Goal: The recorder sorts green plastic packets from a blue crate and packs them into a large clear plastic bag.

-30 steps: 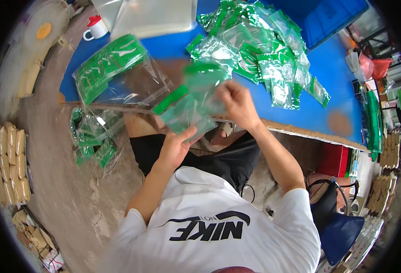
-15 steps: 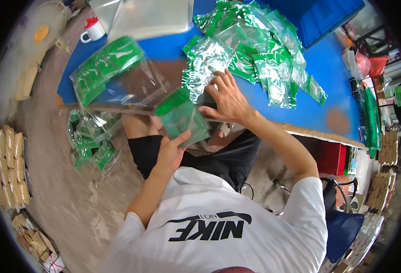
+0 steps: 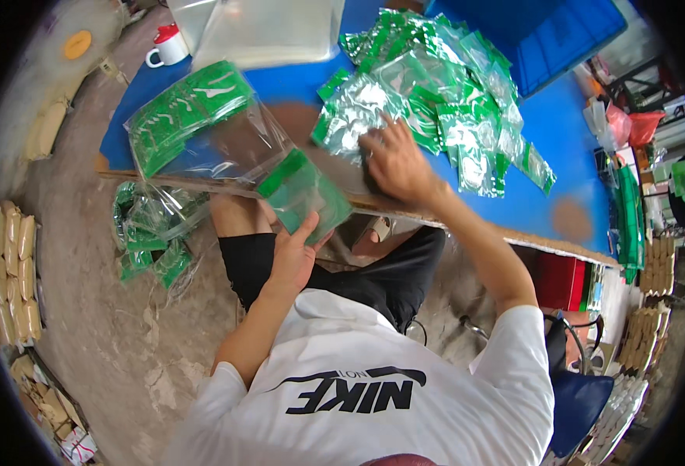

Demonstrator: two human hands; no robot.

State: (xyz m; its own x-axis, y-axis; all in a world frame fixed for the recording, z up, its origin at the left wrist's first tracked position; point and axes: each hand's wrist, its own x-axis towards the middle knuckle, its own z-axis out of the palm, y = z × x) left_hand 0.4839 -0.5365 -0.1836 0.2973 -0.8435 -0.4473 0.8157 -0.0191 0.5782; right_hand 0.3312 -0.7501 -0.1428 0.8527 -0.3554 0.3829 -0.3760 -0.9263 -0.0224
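Left hand [image 3: 292, 258], grip pinching green bags [image 3: 299, 190] front-left of packet pile [image 3: 455, 81], right hand [image 3: 401, 167] at the pile's near edge, grip unclear

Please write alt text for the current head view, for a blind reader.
The person's left hand holds green-and-clear plastic packaging; the right hand is at the near edge of a heap of shiny green packets on a blue table.

One tabletop packet heap [image 3: 424, 81], one mug [image 3: 174, 49]
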